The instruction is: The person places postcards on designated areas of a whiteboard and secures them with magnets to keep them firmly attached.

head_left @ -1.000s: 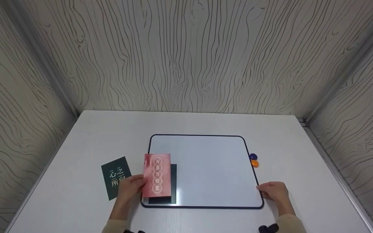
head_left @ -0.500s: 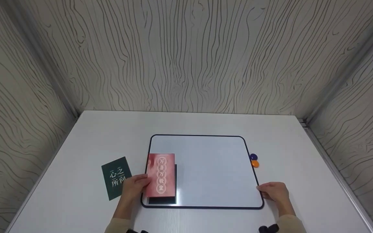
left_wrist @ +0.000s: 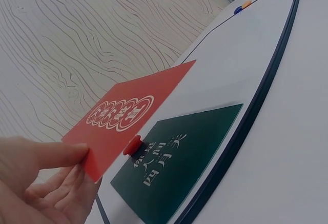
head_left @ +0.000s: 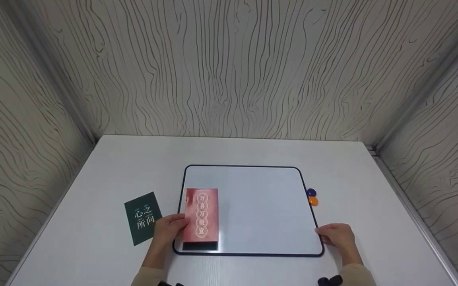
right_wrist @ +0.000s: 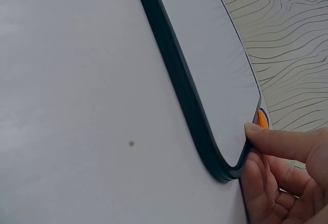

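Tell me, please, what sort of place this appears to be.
Probably a walled tabletop booth or workstation: a white table has wood-grain-patterned panels at its back and both sides, grey strips run up the corners, and a black-rimmed whiteboard lies on the table.

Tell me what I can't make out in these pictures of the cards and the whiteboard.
Head view: most of the green card on the whiteboard, covered by the red card; only a lower strip shows.
Head view: the red knob, hidden behind the red card.
Left wrist view: most of the right hand, cut off by the top edge.
Right wrist view: part of the orange disc, blocked by that hand.
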`<state>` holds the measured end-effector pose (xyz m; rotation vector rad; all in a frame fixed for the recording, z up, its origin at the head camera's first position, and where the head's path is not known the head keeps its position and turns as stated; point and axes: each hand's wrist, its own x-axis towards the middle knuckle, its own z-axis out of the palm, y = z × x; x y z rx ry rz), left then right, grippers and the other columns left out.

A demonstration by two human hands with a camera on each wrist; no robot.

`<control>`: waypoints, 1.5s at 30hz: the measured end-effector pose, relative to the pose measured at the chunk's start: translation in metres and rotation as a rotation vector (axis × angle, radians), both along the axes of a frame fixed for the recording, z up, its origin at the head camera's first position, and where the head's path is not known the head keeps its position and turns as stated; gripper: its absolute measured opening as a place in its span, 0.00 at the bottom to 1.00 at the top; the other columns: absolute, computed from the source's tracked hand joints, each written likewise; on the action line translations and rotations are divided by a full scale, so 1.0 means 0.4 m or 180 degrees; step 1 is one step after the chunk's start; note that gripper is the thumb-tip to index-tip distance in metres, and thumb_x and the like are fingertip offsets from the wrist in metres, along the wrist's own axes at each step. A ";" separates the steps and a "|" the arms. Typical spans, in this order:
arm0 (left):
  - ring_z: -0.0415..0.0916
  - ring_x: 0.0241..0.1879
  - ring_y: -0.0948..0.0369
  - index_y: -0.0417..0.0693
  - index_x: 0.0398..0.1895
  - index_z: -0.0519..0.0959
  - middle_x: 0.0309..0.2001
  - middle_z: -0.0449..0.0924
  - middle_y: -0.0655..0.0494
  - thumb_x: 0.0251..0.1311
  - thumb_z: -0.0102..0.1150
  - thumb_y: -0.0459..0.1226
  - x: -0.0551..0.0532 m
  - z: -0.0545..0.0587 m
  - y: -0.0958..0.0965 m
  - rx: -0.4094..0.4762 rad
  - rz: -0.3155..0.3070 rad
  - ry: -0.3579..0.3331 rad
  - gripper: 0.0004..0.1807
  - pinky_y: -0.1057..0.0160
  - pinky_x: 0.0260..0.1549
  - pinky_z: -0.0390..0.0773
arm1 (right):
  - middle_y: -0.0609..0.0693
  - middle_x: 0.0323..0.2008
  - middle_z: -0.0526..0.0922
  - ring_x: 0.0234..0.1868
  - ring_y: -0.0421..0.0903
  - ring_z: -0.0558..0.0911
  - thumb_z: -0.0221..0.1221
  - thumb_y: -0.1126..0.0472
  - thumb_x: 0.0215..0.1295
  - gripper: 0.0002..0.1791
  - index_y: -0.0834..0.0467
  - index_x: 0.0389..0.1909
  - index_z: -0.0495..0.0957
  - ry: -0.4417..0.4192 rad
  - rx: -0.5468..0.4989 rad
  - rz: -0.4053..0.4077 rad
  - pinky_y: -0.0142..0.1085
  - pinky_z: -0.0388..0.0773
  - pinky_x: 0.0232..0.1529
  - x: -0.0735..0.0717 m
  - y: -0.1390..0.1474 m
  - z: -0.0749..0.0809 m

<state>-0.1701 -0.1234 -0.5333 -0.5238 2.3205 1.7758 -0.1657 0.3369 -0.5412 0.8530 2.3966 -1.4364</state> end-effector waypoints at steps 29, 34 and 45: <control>0.84 0.38 0.62 0.35 0.52 0.78 0.47 0.84 0.41 0.60 0.60 0.38 0.005 -0.023 0.057 0.0333 -0.0083 -0.0094 0.20 0.61 0.46 0.85 | 0.47 0.25 0.83 0.27 0.39 0.78 0.62 0.62 0.58 0.15 0.69 0.42 0.81 0.0049 0.0023 0.0087 0.27 0.78 0.30 0.006 0.002 0.004; 0.85 0.39 0.61 0.35 0.52 0.78 0.47 0.84 0.41 0.60 0.60 0.38 0.006 -0.029 0.071 0.0368 -0.0121 -0.0076 0.20 0.61 0.45 0.85 | 0.47 0.26 0.83 0.27 0.39 0.78 0.63 0.62 0.58 0.15 0.70 0.42 0.80 0.0028 0.0000 0.0064 0.27 0.78 0.30 0.005 0.004 0.004; 0.83 0.37 0.65 0.37 0.51 0.79 0.46 0.85 0.43 0.60 0.60 0.38 0.006 -0.031 0.112 0.0329 -0.0198 -0.0065 0.18 0.64 0.41 0.85 | 0.46 0.24 0.83 0.26 0.38 0.78 0.63 0.64 0.57 0.13 0.69 0.40 0.82 0.0100 0.0015 0.0058 0.27 0.78 0.29 0.005 0.003 -0.001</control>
